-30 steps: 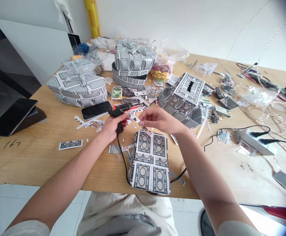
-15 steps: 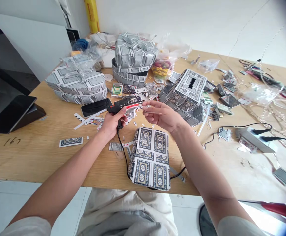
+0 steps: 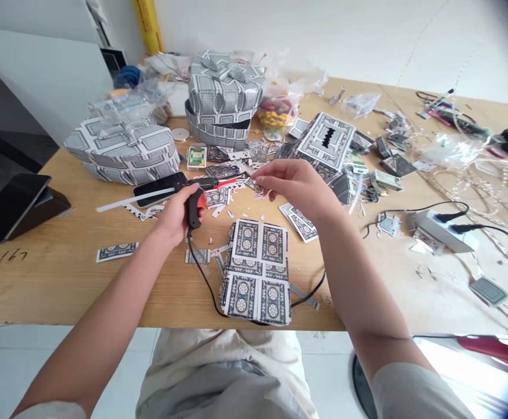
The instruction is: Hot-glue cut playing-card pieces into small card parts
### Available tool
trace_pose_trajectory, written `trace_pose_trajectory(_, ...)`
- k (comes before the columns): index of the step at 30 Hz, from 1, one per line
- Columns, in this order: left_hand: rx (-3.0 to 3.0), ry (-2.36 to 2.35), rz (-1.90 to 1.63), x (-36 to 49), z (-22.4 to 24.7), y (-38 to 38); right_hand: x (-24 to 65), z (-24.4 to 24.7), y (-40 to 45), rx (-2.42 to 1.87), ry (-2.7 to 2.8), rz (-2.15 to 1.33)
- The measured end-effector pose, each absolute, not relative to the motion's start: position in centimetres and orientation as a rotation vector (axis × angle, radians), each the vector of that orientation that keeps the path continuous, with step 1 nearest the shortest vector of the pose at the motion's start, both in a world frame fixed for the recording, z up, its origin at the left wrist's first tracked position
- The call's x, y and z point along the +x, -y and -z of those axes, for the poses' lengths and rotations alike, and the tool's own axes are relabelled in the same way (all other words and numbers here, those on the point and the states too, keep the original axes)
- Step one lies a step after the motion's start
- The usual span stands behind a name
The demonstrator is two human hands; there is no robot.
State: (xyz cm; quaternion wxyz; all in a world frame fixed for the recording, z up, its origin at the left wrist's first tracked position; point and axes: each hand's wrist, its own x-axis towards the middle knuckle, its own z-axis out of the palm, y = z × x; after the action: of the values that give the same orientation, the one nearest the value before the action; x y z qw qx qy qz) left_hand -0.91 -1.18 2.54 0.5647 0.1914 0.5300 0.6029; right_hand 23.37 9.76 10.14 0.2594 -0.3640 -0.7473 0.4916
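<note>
My left hand [image 3: 177,215] is wrapped round a black glue gun [image 3: 194,208] with a red trigger. A white glue stick [image 3: 134,199] juts out of its rear to the left, over a dark phone. The red-sided nozzle end [image 3: 226,182] points right, towards my right hand [image 3: 299,183]. My right thumb and forefinger are pinched together just past the nozzle; anything between them is too small to make out. Below, a block-shaped piece covered in blue patterned playing cards [image 3: 258,270] lies near the table edge, with the gun's cord running behind it.
Card-covered boxes [image 3: 123,151] and a stacked card-covered box [image 3: 225,96] stand at the back. Another card-covered piece [image 3: 326,139] is behind my right hand. Loose cards [image 3: 299,224] and scraps litter the table [image 3: 61,291]. A white power strip [image 3: 446,230] with cords sits right.
My left hand has turned the glue gun, so its grip and red trigger show more and its glue stick lies flatter. My right fingers have drawn in past the nozzle. The view has shifted slightly.
</note>
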Motion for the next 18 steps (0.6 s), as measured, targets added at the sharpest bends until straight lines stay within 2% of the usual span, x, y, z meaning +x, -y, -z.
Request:
trace_pose_trajectory(7,0.417,-1.298,-1.497,-0.1,-5.3,7.0,24.7,-10.3,-9.7,-1.351,2.706,-0.600)
trace_pose_trajectory(13,0.266,-1.370,-1.518,2.8,-3.7,13.1,26.9,-11.2,-9.4,-1.298,2.765,-0.495)
trace_pose_trajectory(18,0.204,-1.497,-1.567,3.9,-2.7,16.1,31.5,-12.1,-4.7,-1.104,2.668,-0.574)
